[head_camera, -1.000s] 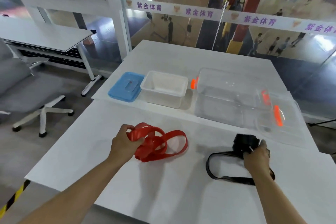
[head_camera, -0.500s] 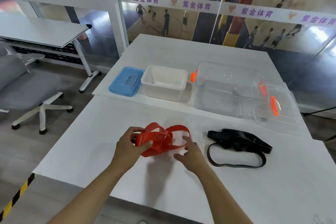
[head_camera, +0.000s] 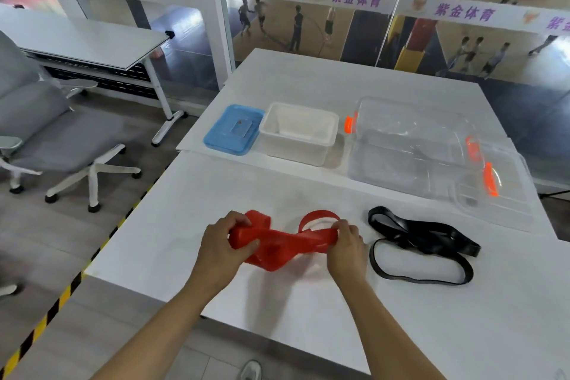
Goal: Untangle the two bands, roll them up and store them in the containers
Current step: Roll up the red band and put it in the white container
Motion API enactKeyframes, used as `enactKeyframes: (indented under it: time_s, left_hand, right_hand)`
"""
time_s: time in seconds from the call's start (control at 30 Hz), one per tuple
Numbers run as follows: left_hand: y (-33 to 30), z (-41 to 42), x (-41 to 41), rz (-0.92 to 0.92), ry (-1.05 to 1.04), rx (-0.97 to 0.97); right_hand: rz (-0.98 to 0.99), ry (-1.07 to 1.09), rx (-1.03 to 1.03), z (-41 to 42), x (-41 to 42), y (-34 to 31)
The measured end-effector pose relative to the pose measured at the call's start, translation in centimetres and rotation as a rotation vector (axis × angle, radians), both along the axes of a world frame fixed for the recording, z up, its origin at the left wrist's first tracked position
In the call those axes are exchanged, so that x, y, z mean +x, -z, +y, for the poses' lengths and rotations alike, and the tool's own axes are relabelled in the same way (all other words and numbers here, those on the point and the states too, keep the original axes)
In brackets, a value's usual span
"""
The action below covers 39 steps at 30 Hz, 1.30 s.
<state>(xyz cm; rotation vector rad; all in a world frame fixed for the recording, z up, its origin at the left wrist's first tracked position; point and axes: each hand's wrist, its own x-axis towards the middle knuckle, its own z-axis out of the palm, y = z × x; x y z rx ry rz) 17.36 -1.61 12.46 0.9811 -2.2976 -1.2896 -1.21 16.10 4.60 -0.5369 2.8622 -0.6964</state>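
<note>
A red band (head_camera: 285, 242) stretches across the near part of the white table (head_camera: 308, 302), held at both ends. My left hand (head_camera: 223, 248) grips its left end, and my right hand (head_camera: 347, 242) pinches its right end, where a loop stands up. A black band (head_camera: 422, 239) lies loose on the table just right of my right hand, apart from the red one. Behind stand an open white container (head_camera: 297, 133) and a clear container (head_camera: 410, 148) with orange clips.
A blue lid (head_camera: 233, 129) lies left of the white container. A clear lid (head_camera: 496, 182) with an orange clip rests by the clear container. A grey office chair (head_camera: 46, 139) and another desk stand at the left. The floor has striped tape along the table's left side.
My right hand let go of the black band, crossed left and took hold of the red band's right end. Both hands now pull the red band out between them.
</note>
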Motion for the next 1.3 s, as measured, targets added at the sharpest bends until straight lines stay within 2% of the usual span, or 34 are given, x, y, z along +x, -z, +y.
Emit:
enactKeyframes:
  time_s: [0.13, 0.3, 0.37, 0.47, 0.53, 0.63, 0.77, 0.87, 0.97, 1.03, 1.07, 1.23, 1.3]
  left_hand:
    - [0.3, -0.5, -0.2, -0.046, -0.013, -0.106]
    - [-0.5, -0.3, -1.3, -0.019, -0.089, -0.208]
    - [-1.0, -0.4, -1.7, 0.029, -0.081, -0.284]
    - [-2.5, -0.9, -1.9, 0.080, -0.122, -0.302]
    - [-3.7, -1.7, -2.1, 0.089, -0.198, -0.288]
    - [-4.9, -3.1, -2.4, 0.122, -0.239, -0.260]
    - [-6.8, -4.3, -3.2, 0.207, -0.318, -0.203]
    - [-8.6, -4.8, -3.6, 0.262, -0.302, -0.275]
    - [-9.8, -4.9, -3.7, 0.271, -0.235, -0.456]
    - [-10.7, -4.8, -4.0, 0.277, -0.253, -0.438]
    - [-11.4, -4.7, -4.1, 0.275, -0.271, -0.407]
    - [-15.5, -4.6, -5.1, 0.313, -0.173, -0.303]
    - [-17.7, -4.7, -6.0, 0.385, -0.166, -0.248]
  right_hand:
    - [0.169, 0.048, 0.018, 0.9, -1.6, -1.2]
    - [0.039, 0.095, 0.008, 1.2, -2.0, -2.6]
    - [-0.067, 0.098, -0.079, 1.4, -2.0, -3.1]
    - [-0.128, 0.102, -0.369, 1.4, -2.1, -6.0]
    - [-0.085, 0.112, -0.535, 0.9, -2.5, -9.1]
    - [0.013, 0.043, -0.624, 0.2, -3.2, -14.0]
    - [0.246, -0.064, -0.592, 0.3, -3.8, -18.3]
    - [0.338, -0.075, -0.470, 1.3, -5.0, -19.2]
    - [0.132, 0.032, -0.629, 1.4, -5.4, -20.1]
    - [0.002, 0.047, -0.786, 0.9, -5.3, -21.1]
    - [0.000, 0.030, -0.823, 0.6, -5.3, -21.8]
    - [0.097, -0.098, -0.895, -0.1, -6.0, -27.1]
    - [0.157, -0.158, -0.882, -0.5, -6.3, -30.0]
